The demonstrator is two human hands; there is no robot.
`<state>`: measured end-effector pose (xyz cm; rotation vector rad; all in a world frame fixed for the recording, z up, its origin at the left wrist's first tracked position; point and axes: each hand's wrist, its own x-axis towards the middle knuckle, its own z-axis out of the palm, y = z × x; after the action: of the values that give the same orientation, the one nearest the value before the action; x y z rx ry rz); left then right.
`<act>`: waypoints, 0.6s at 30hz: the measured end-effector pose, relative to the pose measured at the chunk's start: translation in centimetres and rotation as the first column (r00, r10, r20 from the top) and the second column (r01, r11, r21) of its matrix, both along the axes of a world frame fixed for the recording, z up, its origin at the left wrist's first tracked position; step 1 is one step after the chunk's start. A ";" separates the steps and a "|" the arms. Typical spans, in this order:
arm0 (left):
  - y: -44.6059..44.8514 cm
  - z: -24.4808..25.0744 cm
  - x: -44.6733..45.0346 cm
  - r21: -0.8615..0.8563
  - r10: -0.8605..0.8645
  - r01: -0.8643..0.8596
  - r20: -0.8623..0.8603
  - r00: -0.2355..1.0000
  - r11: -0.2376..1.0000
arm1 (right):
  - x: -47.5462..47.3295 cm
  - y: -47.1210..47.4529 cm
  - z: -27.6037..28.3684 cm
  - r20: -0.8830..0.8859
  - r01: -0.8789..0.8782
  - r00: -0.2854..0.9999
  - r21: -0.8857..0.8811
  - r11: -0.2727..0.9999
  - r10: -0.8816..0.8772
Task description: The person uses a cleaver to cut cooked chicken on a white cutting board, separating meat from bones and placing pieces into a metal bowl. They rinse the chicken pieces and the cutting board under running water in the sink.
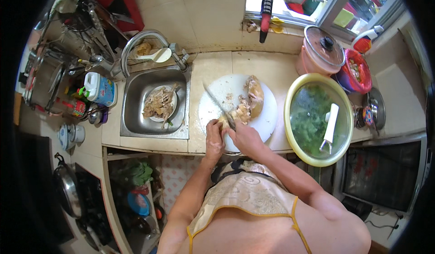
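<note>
In front of me a round white cutting board (217, 84) lies on the tiled counter. My right hand (245, 136) is closed around the handle of a knife (217, 101), whose blade points up and to the left over the board. My left hand (214, 142) is at the board's near left edge, its fingers on a pale piece of cooked poultry (224, 120) beside the knife. Chopped poultry pieces (242, 110) lie to the right of the blade, against a larger uncut-looking portion of poultry (255, 96). Small scraps are scattered on the board.
Left of the board, a steel sink (127, 126) holds a plate of poultry pieces (158, 104) under a curved faucet (142, 33). At right stands a yellow-rimmed basin (288, 118) of leafy greens in water, with a white-handled utensil (331, 121). Behind it is a lidded pink bucket (307, 62).
</note>
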<state>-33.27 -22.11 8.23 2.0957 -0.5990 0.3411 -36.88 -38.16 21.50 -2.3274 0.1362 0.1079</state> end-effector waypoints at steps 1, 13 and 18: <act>0.1 -0.1 -0.5 0.008 -0.024 0.024 -0.015 1.000 1.000 | 0.5 -0.4 -2.7 -0.102 -0.010 0.995 -0.040 0.999 0.006; 0.2 0.2 -0.1 0.057 0.034 -0.033 -0.023 0.999 0.998 | -2.5 -2.9 -1.4 -0.307 -0.062 0.951 -0.047 0.997 0.045; -0.1 0.2 0.0 0.057 0.025 -0.026 0.009 1.000 0.998 | -0.7 -2.7 -2.4 -0.293 -0.040 0.956 -0.019 0.999 0.033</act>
<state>-33.28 -22.24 8.45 2.1594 -0.5940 0.3511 -37.53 -40.84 19.12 -2.3270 0.2430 0.4727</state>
